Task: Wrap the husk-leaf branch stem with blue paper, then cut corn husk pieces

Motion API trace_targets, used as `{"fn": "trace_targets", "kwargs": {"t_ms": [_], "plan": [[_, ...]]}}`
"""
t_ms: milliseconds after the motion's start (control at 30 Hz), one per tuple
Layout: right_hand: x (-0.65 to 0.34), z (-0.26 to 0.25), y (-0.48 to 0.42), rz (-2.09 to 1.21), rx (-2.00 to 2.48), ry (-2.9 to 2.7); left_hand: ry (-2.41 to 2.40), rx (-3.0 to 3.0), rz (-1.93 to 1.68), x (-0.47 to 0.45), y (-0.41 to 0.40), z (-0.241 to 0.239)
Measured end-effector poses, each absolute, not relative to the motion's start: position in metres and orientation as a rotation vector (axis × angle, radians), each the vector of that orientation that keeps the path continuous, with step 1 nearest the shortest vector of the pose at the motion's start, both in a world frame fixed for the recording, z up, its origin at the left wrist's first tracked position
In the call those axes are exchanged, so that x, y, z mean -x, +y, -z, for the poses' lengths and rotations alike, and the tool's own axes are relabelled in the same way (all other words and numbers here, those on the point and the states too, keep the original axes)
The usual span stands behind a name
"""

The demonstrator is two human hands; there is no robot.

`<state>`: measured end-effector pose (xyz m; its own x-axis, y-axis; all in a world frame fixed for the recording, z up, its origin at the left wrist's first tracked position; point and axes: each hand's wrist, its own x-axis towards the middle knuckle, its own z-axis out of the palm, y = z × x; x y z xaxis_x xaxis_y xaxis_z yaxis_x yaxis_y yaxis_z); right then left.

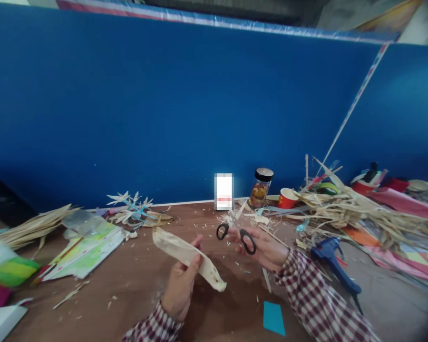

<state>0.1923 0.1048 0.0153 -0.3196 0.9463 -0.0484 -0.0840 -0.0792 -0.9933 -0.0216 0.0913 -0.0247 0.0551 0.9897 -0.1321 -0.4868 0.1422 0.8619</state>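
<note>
A long pale strip, which looks like dried corn husk, is pinched between the thumb and fingers of my left hand. It slants from upper left to lower right above the table, with a few dark spots at its lower end. My right hand is closed around the black-handled scissors. Their blades point up and away from me, spread apart and well clear of the husk. Small pale scraps lie on the table beyond the scissors.
A blue glue gun and a heap of dried husks lie at right. Behind stand a lidded jar, a red paper cup and a blurred white object. A blue card lies in front; papers lie left.
</note>
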Motion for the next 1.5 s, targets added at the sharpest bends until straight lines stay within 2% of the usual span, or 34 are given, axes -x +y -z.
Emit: {"fn": "trace_targets", "kwargs": {"t_ms": [100,200,533,800,1000,1267,1500], "plan": [[-0.187,-0.005,0.093,-1.851,0.709,-1.065,0.798,-0.725,-1.193,0.012,0.093,0.014],[-0.181,0.006,0.090,-1.945,0.675,-1.010,0.792,-0.676,-1.089,0.000,0.092,0.010],[-0.169,0.026,0.091,-1.872,0.760,-0.928,0.937,-0.604,-1.150,-0.012,0.087,0.027],[-0.174,0.029,0.093,-1.525,0.984,-1.110,1.215,-0.415,-1.446,0.015,0.104,0.029],[-0.161,0.033,0.085,-1.689,1.026,-1.172,1.210,-0.276,-1.566,0.021,0.112,0.027],[-0.142,0.028,0.068,-1.698,1.050,-1.399,1.155,-0.139,-1.711,0.024,0.114,0.022],[-0.119,0.042,0.056,-1.755,1.117,-1.311,1.152,-0.145,-1.710,0.016,0.109,0.020]]}}
